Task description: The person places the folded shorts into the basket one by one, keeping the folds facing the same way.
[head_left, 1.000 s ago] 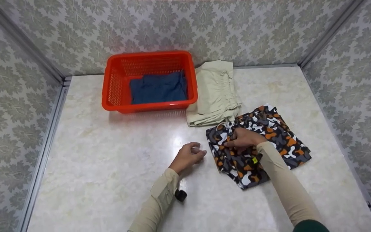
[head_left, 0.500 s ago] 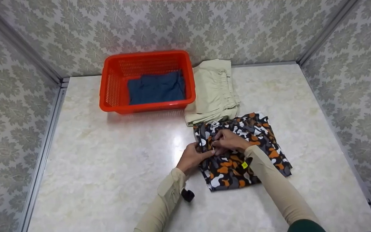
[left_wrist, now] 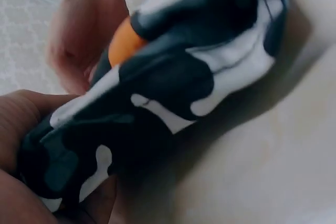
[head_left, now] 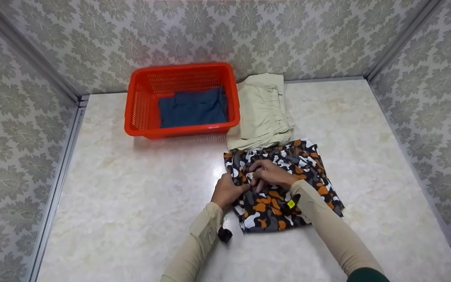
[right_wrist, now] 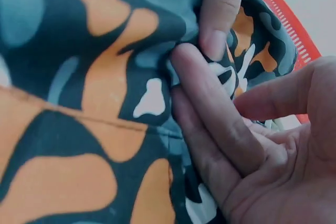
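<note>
A pair of camouflage shorts (head_left: 292, 172) in black, orange, grey and white lies spread on the table in the head view. My left hand (head_left: 227, 191) grips the left edge, thumb on top; the left wrist view shows the folded, raised cloth (left_wrist: 157, 93) between its thumb and fingers. My right hand (head_left: 270, 174) rests on the shorts just right of the left thumb. In the right wrist view its fairly straight fingers (right_wrist: 210, 114) touch the cloth, with the thumb set apart from their tips.
A red plastic basket (head_left: 129, 113) stands at the back, with a folded dark blue garment (head_left: 194, 107) inside. Beside it lie folded beige trousers or shorts (head_left: 260, 113), close against the far edge of the camouflage shorts. Patterned walls (head_left: 217, 35) enclose the table (head_left: 131, 203).
The camouflage shorts have slid left along the table. My left hand has gone from lying beside them to gripping their left edge, and my right hand has moved left with them.
</note>
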Motion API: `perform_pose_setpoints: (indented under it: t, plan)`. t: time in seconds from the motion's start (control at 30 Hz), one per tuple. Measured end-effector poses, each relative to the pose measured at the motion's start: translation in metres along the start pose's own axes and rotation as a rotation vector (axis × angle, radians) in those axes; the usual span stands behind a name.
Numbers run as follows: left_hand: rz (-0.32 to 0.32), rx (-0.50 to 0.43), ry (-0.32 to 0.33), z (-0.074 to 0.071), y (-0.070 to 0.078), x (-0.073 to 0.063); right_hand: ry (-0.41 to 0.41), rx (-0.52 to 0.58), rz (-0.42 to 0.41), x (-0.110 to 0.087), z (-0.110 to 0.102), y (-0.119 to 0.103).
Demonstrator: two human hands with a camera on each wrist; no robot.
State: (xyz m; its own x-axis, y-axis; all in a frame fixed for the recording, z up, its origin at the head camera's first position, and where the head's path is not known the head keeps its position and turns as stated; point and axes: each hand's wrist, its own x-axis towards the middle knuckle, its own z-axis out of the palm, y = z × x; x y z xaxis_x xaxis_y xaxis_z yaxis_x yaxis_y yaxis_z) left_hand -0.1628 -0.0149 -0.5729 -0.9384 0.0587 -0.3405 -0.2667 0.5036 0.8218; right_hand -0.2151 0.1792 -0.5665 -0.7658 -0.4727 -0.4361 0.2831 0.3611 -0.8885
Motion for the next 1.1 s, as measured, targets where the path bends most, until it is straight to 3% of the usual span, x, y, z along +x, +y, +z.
perform_pose_setpoints:
  t: [0.07,0.17,0.27,0.33,0.4,0.5,0.73,0.9,1.1]
  plan:
    - [-0.026,0.002,-0.006,-0.002,-0.002,-0.001,0.054,-0.05,-0.053,-0.004,-0.007,0.003]
    - [-0.041,-0.045,-0.001,-0.008,-0.008,-0.007,0.271,-0.119,-0.109,-0.014,-0.026,0.009]
    - [-0.03,-0.105,0.012,-0.018,-0.019,-0.013,0.543,-0.165,-0.077,-0.028,-0.05,0.015]
    - [-0.034,-0.139,0.023,-0.025,-0.027,-0.016,0.641,-0.17,0.006,-0.038,-0.064,0.019]
    - [-0.044,-0.19,0.024,-0.032,-0.035,-0.017,0.643,-0.156,0.091,-0.049,-0.073,0.023]
    - [-0.06,-0.251,0.035,-0.04,-0.044,-0.018,0.583,-0.145,0.183,-0.064,-0.079,0.026]
    - [-0.059,-0.259,0.089,-0.053,-0.053,-0.018,0.449,0.007,0.258,-0.081,-0.068,0.021]
    - [-0.067,-0.228,0.089,-0.059,-0.053,-0.019,0.399,0.136,0.285,-0.078,-0.059,0.021]
    - [-0.075,-0.183,0.016,-0.067,-0.05,-0.018,0.357,0.232,0.21,-0.073,-0.052,0.027]
